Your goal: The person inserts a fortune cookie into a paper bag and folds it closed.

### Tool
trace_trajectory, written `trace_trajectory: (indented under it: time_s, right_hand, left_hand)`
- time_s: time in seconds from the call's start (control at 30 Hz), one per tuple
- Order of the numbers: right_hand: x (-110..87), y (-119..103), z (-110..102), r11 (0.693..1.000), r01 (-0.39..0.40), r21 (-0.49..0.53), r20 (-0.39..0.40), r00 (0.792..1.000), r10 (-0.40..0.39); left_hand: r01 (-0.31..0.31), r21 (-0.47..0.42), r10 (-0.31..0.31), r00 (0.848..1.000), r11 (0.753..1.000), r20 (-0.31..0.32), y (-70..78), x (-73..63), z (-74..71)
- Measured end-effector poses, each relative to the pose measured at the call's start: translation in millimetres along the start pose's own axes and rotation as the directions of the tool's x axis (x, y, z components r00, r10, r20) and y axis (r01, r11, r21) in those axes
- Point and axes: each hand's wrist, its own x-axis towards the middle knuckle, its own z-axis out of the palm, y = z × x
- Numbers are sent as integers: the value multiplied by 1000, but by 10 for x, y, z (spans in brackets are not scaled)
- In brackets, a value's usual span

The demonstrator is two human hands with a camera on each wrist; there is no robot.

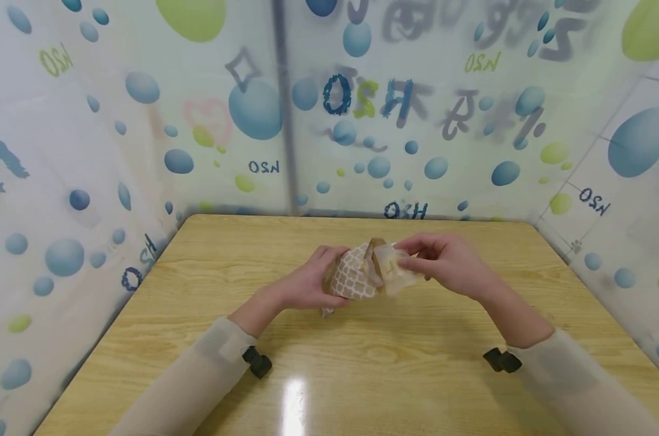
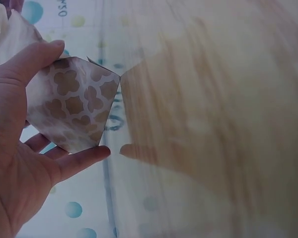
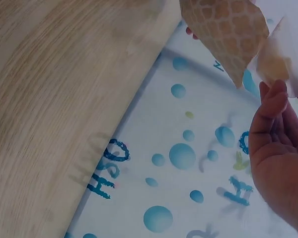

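Observation:
My left hand (image 1: 309,281) grips a small brown paper bag (image 1: 353,277) with a white lattice pattern, thumb on one side and fingers on the other. The bag's torn or folded mouth faces right. Just beyond that mouth, my right hand (image 1: 450,264) pinches a translucent sachet (image 1: 393,271) between thumb and fingers. Something pale yellow shows through the sachet in the right wrist view (image 3: 273,67). The left wrist view has the patterned bag (image 2: 72,106) held above the tabletop. Whether more lies inside the bag is hidden.
A light wooden table (image 1: 383,363) lies beneath both hands, with a bright glare near its front. Walls (image 1: 443,121) printed with blue and green bubbles and lettering enclose its back and sides. Small black devices (image 1: 257,361) sit at both sleeve cuffs.

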Motion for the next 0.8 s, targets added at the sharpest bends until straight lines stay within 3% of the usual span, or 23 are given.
trace_trajectory:
  time_s: [0.8]
  right_hand:
    - [104,-45,184,987,39,-158,-69,996,-50]
  left_hand:
    - [-8,3,8,1000,1000,25,32,24,34]
